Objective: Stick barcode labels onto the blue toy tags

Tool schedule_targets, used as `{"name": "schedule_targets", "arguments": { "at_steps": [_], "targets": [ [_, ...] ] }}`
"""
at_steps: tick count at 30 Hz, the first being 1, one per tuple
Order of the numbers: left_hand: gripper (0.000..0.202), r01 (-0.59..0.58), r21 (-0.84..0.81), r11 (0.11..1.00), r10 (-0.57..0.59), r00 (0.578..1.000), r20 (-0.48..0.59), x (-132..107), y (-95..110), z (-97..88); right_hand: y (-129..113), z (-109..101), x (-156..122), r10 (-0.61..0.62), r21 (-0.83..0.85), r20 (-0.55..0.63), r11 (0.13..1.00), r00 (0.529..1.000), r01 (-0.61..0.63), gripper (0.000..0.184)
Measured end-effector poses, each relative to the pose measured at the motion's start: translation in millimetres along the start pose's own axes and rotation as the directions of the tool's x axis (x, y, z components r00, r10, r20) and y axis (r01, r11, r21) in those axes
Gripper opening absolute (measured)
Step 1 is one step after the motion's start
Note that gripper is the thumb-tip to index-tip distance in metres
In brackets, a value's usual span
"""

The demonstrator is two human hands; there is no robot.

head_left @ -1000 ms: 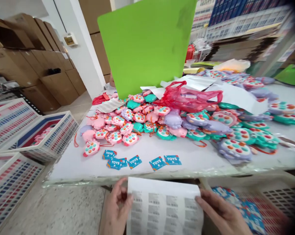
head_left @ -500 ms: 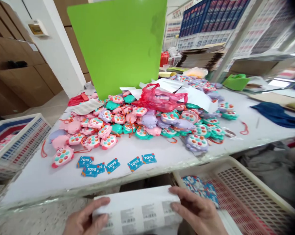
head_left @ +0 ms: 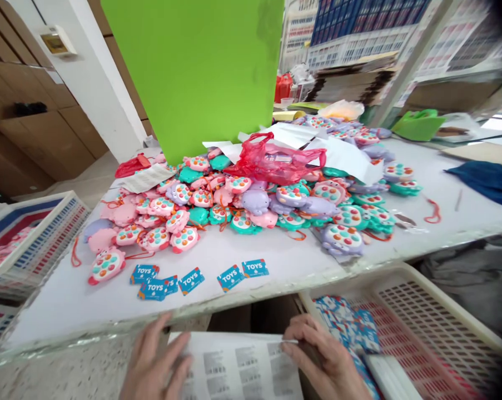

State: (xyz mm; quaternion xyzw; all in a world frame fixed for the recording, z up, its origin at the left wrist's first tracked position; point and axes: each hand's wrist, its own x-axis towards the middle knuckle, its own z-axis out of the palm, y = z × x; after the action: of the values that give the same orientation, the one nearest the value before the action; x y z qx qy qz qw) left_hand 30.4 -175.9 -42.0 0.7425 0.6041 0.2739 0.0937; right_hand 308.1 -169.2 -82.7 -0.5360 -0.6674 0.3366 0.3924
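Note:
A white sheet of barcode stickers (head_left: 238, 366) lies low in front of me, below the table's front edge. My left hand (head_left: 153, 364) rests flat on its left side, fingers spread. My right hand (head_left: 323, 358) is on its right edge, fingers curled and pinching at the sheet's corner. On the white table (head_left: 276, 264) sits a heap of pink, teal and purple push-button toys (head_left: 251, 203). Several blue "TOYS" tags (head_left: 192, 275) lie near the front edge.
A red plastic bag (head_left: 278, 158) tops the heap, with a green board (head_left: 196, 72) upright behind it. A slatted basket (head_left: 404, 328) holding printed packets stands at my right, another basket (head_left: 29, 239) at left. Cardboard boxes and shelves line the back.
The sticker sheet has come down flatter and lower in front of me. My left hand now lies spread on it. The view shifted slightly.

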Motion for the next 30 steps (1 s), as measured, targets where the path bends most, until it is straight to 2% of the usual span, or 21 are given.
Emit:
{"name": "schedule_targets", "arguments": {
  "at_steps": [1, 2, 3, 4, 5, 7, 10, 12, 15, 18, 23, 27, 30],
  "targets": [
    [0.021, -0.118, 0.032, 0.992, 0.118, 0.993, -0.002, 5, 9, 5.8, 0, 1, 1, -0.009, 0.009, -0.014, 1.000, 1.000, 0.009, 0.017],
    [0.021, -0.243, 0.021, 0.970, 0.242, 0.969, 0.048, 10, 20, 13.1, -2, 1, 2, -0.021, 0.024, -0.030, 0.999, 0.999, 0.021, 0.016],
    [0.021, -0.326, -0.010, 0.945, 0.326, 0.943, 0.065, 16, 31, 21.3, -3, 2, 3, -0.028, 0.045, -0.046, 0.999, 0.999, 0.030, 0.015],
    [0.022, -0.356, -0.058, 0.933, 0.360, 0.926, 0.116, 23, 43, 29.8, -5, 2, 4, -0.029, 0.071, -0.060, 0.997, 0.998, 0.033, 0.016],
    [0.022, -0.361, -0.123, 0.924, 0.379, 0.907, 0.184, 29, 53, 37.9, -7, 3, 5, -0.021, 0.100, -0.067, 0.995, 0.998, 0.027, 0.017],
    [0.017, -0.291, -0.185, 0.939, 0.330, 0.912, 0.242, 40, 70, 50.6, -11, 6, 5, 0.038, 0.160, -0.060, 0.987, 0.998, -0.028, 0.020],
    [0.018, -0.152, -0.236, 0.960, 0.228, 0.913, 0.339, 52, 81, 57.0, -11, 9, 4, 0.166, 0.223, 0.000, 0.961, 0.986, -0.161, 0.025],
    [0.018, -0.077, -0.258, 0.963, 0.186, 0.881, 0.434, 58, 82, 54.8, -8, 8, 5, 0.193, 0.207, 0.057, 0.958, 0.979, -0.201, 0.024],
    [0.016, -0.007, -0.259, 0.966, 0.150, 0.829, 0.539, 65, 81, 48.9, -3, 3, 8, 0.175, 0.111, 0.114, 0.976, 0.978, -0.187, 0.023],
    [0.015, -0.016, -0.236, 0.972, 0.147, 0.821, 0.551, 69, 75, 43.7, 1, -1, 10, 0.195, 0.087, 0.078, 0.976, 0.978, -0.201, 0.030],
    [0.017, -0.064, -0.158, 0.985, 0.144, 0.804, 0.576, 66, 57, 34.5, 3, 1, 9, 0.264, 0.213, 0.032, 0.941, 0.964, -0.265, 0.035],
    [0.014, 0.008, -0.149, 0.989, 0.087, 0.777, 0.623, 63, 45, 23.0, 7, 2, 5, 0.353, 0.285, 0.011, 0.896, 0.936, -0.341, 0.034],
    [0.009, 0.120, -0.157, 0.980, 0.012, 0.758, 0.653, 62, 40, 13.5, 16, -2, -1, 0.389, 0.306, -0.007, 0.878, 0.921, -0.369, 0.035]
  ]
}}
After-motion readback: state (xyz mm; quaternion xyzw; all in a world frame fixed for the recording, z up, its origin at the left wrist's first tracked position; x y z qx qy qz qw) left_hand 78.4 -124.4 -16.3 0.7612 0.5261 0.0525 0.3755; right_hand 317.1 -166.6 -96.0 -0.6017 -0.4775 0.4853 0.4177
